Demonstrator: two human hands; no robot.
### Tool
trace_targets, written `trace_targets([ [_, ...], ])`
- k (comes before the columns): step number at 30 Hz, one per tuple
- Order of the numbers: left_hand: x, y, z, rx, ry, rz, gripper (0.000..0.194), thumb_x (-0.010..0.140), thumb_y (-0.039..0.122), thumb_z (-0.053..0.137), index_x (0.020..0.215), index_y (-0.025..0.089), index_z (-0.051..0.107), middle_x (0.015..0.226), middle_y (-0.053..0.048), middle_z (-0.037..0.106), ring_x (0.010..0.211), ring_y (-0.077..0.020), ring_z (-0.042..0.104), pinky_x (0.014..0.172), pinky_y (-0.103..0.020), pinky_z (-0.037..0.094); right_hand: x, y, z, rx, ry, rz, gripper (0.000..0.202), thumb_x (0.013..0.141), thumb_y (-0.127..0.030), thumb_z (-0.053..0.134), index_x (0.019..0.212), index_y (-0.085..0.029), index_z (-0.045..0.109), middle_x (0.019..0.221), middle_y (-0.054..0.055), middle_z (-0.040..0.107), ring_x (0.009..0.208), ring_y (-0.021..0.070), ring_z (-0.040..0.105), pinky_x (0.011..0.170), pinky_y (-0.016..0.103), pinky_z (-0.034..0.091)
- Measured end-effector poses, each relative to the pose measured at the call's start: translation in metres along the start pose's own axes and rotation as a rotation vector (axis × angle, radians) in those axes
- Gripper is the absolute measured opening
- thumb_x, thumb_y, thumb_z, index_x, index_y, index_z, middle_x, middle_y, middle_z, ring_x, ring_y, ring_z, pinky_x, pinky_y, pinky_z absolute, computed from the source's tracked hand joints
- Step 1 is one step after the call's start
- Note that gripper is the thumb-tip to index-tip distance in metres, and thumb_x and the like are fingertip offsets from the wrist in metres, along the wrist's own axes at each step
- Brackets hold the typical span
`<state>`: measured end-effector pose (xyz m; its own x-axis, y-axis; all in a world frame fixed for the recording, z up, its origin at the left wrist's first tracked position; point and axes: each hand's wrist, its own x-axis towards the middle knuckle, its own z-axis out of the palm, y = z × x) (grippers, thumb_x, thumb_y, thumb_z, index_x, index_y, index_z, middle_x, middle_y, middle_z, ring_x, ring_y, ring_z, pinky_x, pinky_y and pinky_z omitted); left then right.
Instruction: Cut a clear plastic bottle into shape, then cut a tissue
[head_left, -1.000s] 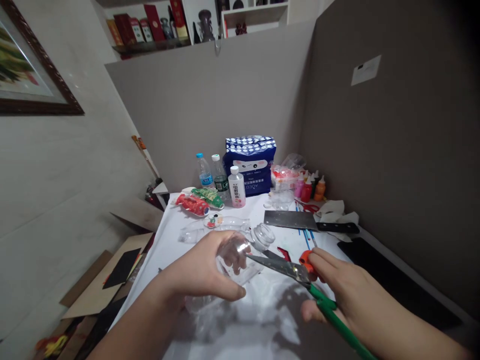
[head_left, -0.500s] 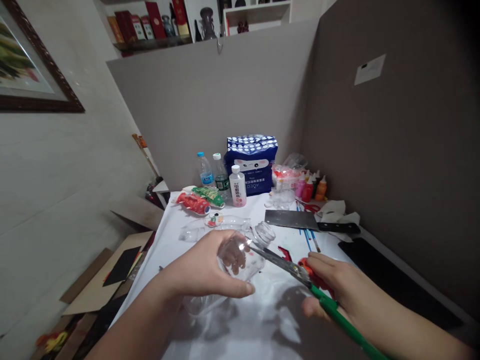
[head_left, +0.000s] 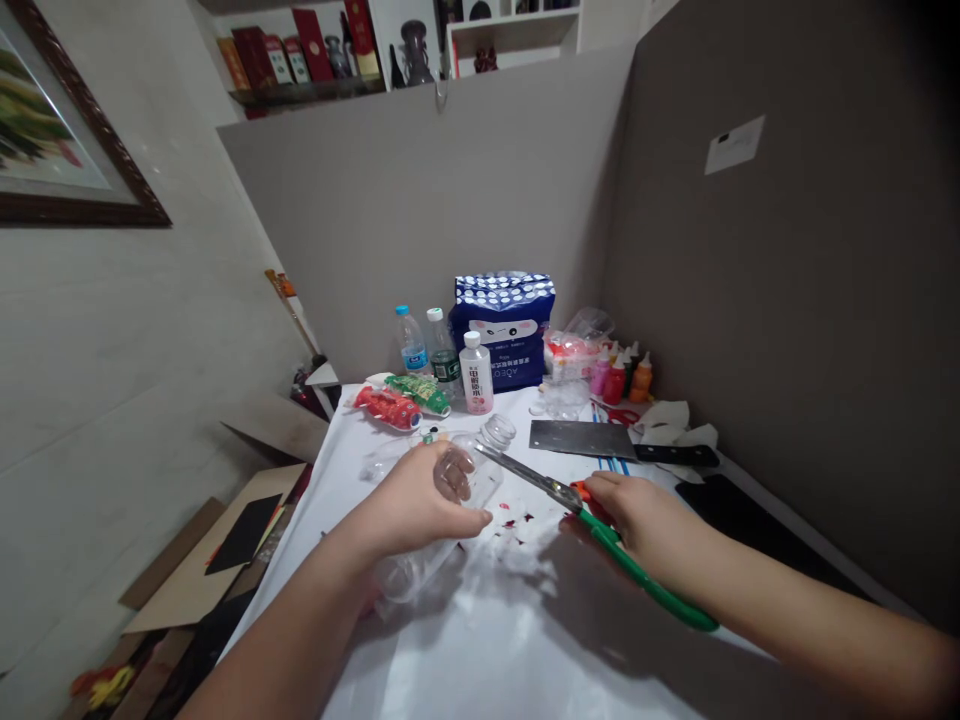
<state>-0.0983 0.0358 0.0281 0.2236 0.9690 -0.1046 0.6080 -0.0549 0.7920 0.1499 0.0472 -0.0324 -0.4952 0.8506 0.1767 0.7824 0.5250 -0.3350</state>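
Observation:
My left hand (head_left: 420, 500) is wrapped around a clear plastic bottle piece (head_left: 480, 486), its threaded neck pointing away from me. In my right hand (head_left: 637, 515) are scissors with green and orange handles (head_left: 630, 570). Their blades reach left to the bottle piece, touching it or just over it near the neck; I cannot tell whether they bite into the plastic. Another clear bottle part (head_left: 405, 575) lies on the white-covered table beneath my left forearm. More clear plastic (head_left: 379, 462) rests behind my left hand. Small dark red scraps (head_left: 517, 525) are scattered below the blades.
A cleaver (head_left: 585, 438) lies at the right, over several paintbrushes. Behind stand a blue bag (head_left: 517, 350), a pink-white bottle (head_left: 476, 375) and two water bottles. Red and green fish-shaped items (head_left: 386, 408) lie at left, paint bottles (head_left: 615, 380) at right. Grey panels enclose the back and right.
Both hands have moved away from me and a little left, with the bottle piece and scissors. The scissors lie closer to level, and their green handle shows more fully. Red scraps are now visible below.

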Motion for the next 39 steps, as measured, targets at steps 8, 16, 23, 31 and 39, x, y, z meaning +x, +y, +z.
trace_targets([
  [8,0.007,-0.007,0.004,0.141,0.148,-0.05,0.037,0.056,0.028,0.071,0.087,0.017,0.053,0.074,0.0,0.059,0.065,-0.0158,0.056,0.058,-0.027,0.044,0.011,0.009,0.0,-0.104,0.001,0.037,0.031,0.088,-0.042,0.049,0.068,-0.02,0.058,0.067,0.007,0.061,0.055,0.019,0.053,0.052,0.028,0.029],
  [16,0.015,-0.015,0.011,0.293,0.36,-0.094,0.048,0.055,0.03,0.073,0.097,0.018,0.055,0.084,-0.005,0.061,0.08,-0.0252,0.06,0.068,-0.035,0.042,0.014,0.006,-0.003,-0.092,-0.013,0.083,0.035,0.087,-0.045,0.05,0.062,-0.021,0.058,0.063,0.007,0.062,0.053,0.0199,0.054,0.051,0.029,0.028],
  [23,0.007,0.0,0.004,0.198,0.313,-0.011,0.053,0.06,0.037,0.075,0.105,0.019,0.054,0.093,-0.006,0.064,0.087,-0.0255,0.062,0.076,-0.037,0.046,0.008,0.0,0.0,0.087,-0.047,0.078,0.039,0.088,-0.05,0.045,0.063,-0.021,0.051,0.062,0.003,0.06,0.053,0.0161,0.052,0.05,0.026,0.034],
  [31,0.001,-0.01,-0.028,-0.363,-0.355,0.0,0.08,0.061,0.034,0.079,0.129,0.023,0.039,0.124,-0.012,0.052,0.098,-0.0258,0.063,0.082,-0.039,0.049,-0.009,-0.013,0.008,0.383,-0.051,0.032,0.032,0.085,-0.044,0.05,0.065,-0.022,0.041,0.063,-0.001,0.052,0.057,0.0144,0.046,0.052,0.024,0.034],
  [39,0.0,-0.005,-0.021,-0.108,-0.391,0.053,0.048,0.06,0.026,0.076,0.102,0.016,0.055,0.079,0.0,0.061,0.073,-0.0161,0.06,0.066,-0.027,0.048,-0.027,0.0,-0.004,0.151,-0.139,0.094,0.045,0.067,-0.056,0.071,0.081,-0.023,0.043,0.076,0.002,0.058,0.067,0.0219,0.054,0.059,0.029,0.038],
])
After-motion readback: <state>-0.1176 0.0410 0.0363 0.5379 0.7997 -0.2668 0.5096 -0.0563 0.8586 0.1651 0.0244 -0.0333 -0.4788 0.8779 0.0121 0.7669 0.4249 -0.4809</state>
